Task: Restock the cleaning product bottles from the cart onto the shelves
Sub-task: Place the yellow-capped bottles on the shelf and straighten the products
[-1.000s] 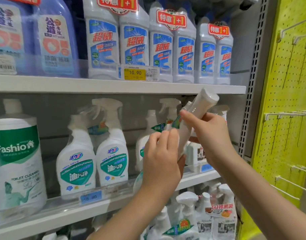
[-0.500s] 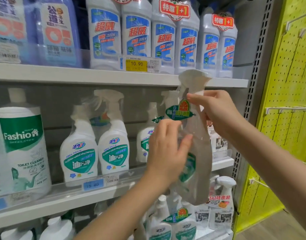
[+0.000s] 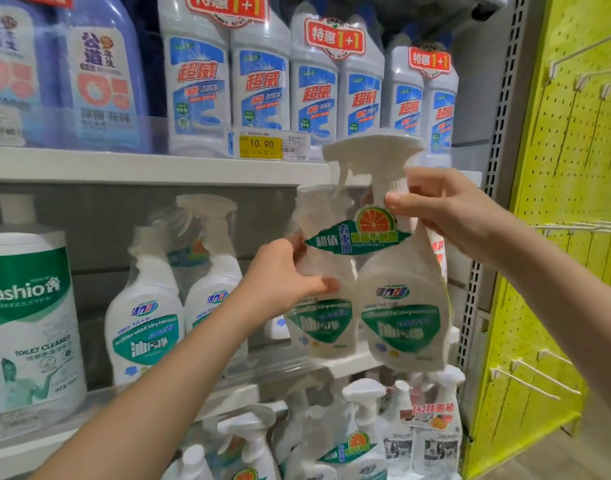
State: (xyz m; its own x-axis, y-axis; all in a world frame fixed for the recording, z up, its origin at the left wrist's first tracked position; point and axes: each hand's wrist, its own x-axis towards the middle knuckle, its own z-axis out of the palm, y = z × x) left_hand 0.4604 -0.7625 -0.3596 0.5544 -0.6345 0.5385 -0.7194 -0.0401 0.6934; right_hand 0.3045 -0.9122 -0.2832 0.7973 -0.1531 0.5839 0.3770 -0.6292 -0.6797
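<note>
My right grip (image 3: pixel 446 216) is closed round the neck of the twin pack of spray bottles (image 3: pixel 401 289), thumb in front, just under the white trigger head. My left grip (image 3: pixel 280 278) is curled on the shoulder of the pack's left bottle, thumb pressed on the front.

To the right I see the yellow pegboard (image 3: pixel 567 202). The upper shelf (image 3: pixel 124 164) carries a row of white bottles with blue labels (image 3: pixel 259 91). On the middle shelf (image 3: pixel 228 393), a big toilet cleaner bottle (image 3: pixel 27 323) stands at the far left, and two shelved spray bottles (image 3: pixel 145 323) stand beside it.

The twin pack is upright before the right end of the middle shelf, its base level with the front edge. I cannot tell whether it touches.

A yellow price tag (image 3: pixel 261 144) reads 10.90.
</note>
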